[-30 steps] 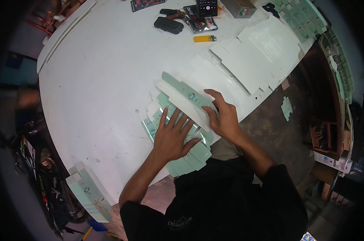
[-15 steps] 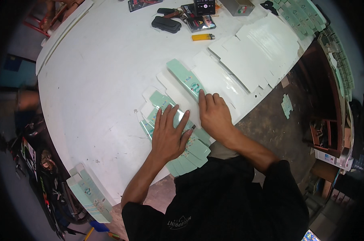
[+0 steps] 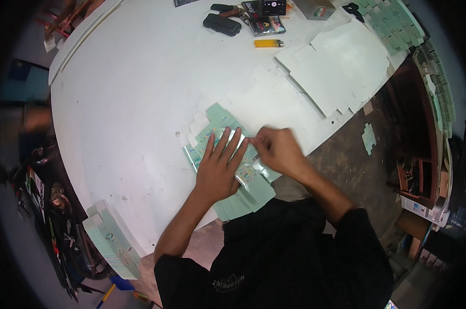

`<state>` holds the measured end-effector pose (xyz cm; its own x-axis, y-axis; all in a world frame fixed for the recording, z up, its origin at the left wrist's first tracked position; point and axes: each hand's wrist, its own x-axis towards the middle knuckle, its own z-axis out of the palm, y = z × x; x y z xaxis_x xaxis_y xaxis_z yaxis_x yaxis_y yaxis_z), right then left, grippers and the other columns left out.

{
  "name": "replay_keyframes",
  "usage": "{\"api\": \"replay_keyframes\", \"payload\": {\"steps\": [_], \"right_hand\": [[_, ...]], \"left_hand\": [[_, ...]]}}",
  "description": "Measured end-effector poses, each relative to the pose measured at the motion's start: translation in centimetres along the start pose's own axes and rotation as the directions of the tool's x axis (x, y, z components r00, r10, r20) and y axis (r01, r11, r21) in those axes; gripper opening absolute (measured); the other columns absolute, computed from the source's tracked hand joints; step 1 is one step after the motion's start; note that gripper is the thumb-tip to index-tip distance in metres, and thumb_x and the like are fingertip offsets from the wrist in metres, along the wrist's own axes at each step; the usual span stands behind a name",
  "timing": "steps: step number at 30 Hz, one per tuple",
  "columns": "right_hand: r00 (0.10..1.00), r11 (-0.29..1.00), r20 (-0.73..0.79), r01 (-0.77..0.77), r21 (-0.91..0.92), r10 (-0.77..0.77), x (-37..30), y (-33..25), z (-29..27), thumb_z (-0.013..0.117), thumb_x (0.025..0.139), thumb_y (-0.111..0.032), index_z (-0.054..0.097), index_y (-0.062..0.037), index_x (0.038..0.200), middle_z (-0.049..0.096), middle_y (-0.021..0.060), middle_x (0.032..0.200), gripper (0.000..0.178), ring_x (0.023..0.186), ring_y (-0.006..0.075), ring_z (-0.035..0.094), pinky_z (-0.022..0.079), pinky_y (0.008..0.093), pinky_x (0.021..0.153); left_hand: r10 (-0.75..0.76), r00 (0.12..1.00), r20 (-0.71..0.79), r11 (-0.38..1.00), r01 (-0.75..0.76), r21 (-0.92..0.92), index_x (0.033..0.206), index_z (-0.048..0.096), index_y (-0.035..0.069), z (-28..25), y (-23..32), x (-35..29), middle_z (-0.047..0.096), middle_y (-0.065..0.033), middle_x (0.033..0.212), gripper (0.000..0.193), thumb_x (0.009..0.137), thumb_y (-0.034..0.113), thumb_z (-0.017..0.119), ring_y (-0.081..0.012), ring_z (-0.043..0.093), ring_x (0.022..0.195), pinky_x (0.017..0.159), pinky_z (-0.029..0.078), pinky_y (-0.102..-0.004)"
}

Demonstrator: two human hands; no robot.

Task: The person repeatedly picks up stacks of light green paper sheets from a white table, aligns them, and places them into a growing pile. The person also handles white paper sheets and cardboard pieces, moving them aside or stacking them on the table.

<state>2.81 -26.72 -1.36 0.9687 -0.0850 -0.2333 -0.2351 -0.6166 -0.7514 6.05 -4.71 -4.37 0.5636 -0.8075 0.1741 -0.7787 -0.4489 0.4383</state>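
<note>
My left hand (image 3: 220, 167) lies flat with spread fingers on a pale green printed carton blank (image 3: 251, 177) with a glossy patch, at the table's near edge. At the blank's right edge, my right hand (image 3: 279, 149) is closed, slightly blurred, its thumb and fingertips pinching the edge near my left fingertips. Green flaps stick out beyond the far and near ends of the blank. White flaps (image 3: 198, 123) show at its far left. Part of the blank is hidden under my left hand.
White-side-up blanks (image 3: 336, 67) lie at the right, with green blanks (image 3: 392, 26) beyond. A yellow lighter (image 3: 269, 44), a black case (image 3: 221, 24) and a small box (image 3: 317, 9) sit at the back. A green carton (image 3: 112, 242) stands at the table's left near corner.
The white face with a green strip folded over it is no longer in view; printed green covers that spot. My right hand has moved slightly nearer my left, from pressing to pinching.
</note>
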Motion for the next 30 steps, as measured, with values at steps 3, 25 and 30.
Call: {"api": "replay_keyframes", "payload": {"steps": [3,25,30], "right_hand": [[0.801,0.835,-0.51,-0.023,-0.549,-0.313,0.8,2.1,-1.9,0.075,0.09,-0.027,0.066,0.0047,0.121,0.064,0.0277,0.111,0.045,0.105,0.0445,0.06,0.049,0.053,0.089],[0.924,0.902,-0.264,0.155,-0.402,-0.276,-0.4,3.8,-0.4,0.074,0.095,-0.017,0.057,0.0052,0.141,0.05,0.0386,0.143,0.054,0.13,0.0502,0.053,0.048,0.056,0.104],[0.951,0.988,-0.285,0.145,0.055,-0.124,-0.6,2.5,-0.3,0.076,0.093,-0.018,0.065,0.0037,0.133,0.058,0.0288,0.122,0.047,0.11,0.0423,0.058,0.052,0.048,0.088]], "left_hand": [[-0.028,0.998,0.055,0.999,0.029,-0.021,0.152,0.053,0.006,-0.9,0.1,0.6,0.043,-0.0157,0.165,0.086,0.067,0.007,0.067,-0.0366,0.034,0.156,0.129,0.019,-0.0605],[-0.03,0.995,0.091,0.999,0.025,0.046,0.134,0.069,0.006,-1.4,0.8,1.6,0.048,-0.0146,0.162,0.058,0.093,0.048,0.072,-0.0378,0.04,0.152,0.125,0.026,-0.0585],[0.0,0.996,0.084,0.999,0.003,-0.041,0.138,0.065,0.005,-1.2,0.2,0.4,0.047,-0.0145,0.162,0.056,0.097,0.042,0.068,-0.0386,0.039,0.153,0.125,0.027,-0.0576]]}}
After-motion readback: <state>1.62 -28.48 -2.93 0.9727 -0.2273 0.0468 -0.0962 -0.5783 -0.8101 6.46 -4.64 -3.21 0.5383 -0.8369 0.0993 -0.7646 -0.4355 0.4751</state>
